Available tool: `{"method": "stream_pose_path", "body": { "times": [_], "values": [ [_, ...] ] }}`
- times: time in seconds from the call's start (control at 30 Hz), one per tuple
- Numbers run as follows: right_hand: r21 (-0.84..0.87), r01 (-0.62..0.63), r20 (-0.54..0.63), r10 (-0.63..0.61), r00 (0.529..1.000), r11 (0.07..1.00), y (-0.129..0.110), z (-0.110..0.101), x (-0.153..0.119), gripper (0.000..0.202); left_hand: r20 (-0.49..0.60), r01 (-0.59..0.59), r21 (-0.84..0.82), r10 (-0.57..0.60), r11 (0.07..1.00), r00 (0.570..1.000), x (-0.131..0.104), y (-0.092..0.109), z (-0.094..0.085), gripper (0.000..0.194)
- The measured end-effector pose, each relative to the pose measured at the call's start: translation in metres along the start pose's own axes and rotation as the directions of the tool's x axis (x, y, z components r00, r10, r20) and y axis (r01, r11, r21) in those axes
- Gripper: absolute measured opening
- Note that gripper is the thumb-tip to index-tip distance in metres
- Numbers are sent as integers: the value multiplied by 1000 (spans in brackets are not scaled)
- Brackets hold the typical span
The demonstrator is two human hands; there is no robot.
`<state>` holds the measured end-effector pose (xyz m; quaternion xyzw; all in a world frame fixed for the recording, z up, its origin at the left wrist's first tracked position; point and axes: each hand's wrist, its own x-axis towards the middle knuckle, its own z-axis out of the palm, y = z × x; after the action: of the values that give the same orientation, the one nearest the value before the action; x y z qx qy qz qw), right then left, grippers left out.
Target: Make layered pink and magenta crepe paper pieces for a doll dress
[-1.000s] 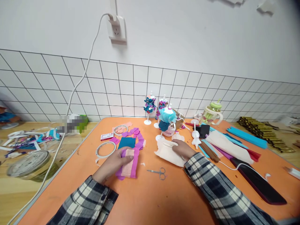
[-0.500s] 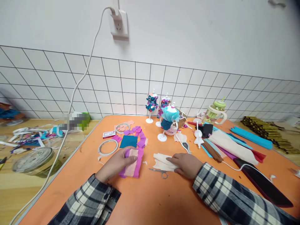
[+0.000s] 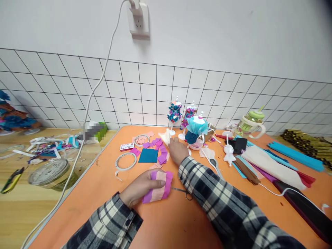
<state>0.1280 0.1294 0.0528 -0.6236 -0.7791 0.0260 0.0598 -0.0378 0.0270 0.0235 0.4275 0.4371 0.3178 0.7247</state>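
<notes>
No words or numbers readable from where I stand. Red-and-white box (image 3: 127, 146) carries tiny marks on top, too small to make out.

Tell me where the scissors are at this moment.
In the head view, the scissors lie on the orange table, just right of the pink and purple paper in the left hand, partly hidden by the right sleeve.

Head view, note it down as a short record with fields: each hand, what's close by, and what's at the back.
Left hand: holds purple-and-peach piece
Right hand: holds cream piece, blurred
Scissors: on orange table, partly hidden by right sleeve
Beyond left hand: blue sheet
Back right: green-lidded bottle
</notes>
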Motion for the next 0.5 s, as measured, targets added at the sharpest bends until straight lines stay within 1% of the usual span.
{"method": "stream_pose_path", "body": {
  "times": [0.07,0.13,0.2,0.27,0.33,0.4,0.43,0.5],
  "values": [
    [12,-22,-3,22,1000,1000,-9,1,8,53,7,21,-51,-20,998,1000,0,0,0,41],
    [22,-14,0,14,1000,1000,-10,-2,1,58,16,36,-94,-35,995,999,-2,1,0,40],
    [40,38,24,-39,999,998,-1,-6,-18,52,15,44,-133,-43,990,999,-3,2,1,38],
    [76,108,94,-115,989,991,18,-8,-46,44,6,48,-165,-48,985,999,-3,3,2,36],
    [117,160,199,-181,963,980,39,-7,-74,36,-6,51,-191,-53,980,999,-2,2,2,36],
    [156,210,291,-248,924,965,58,-1,-98,26,-25,47,-213,-53,976,998,0,2,2,35],
    [170,228,323,-273,906,959,64,3,-108,27,-36,44,-223,-53,974,998,1,1,1,34],
    [176,251,347,-299,889,952,70,12,-121,37,-65,36,-241,-54,970,996,3,0,1,30]
  ]
}}
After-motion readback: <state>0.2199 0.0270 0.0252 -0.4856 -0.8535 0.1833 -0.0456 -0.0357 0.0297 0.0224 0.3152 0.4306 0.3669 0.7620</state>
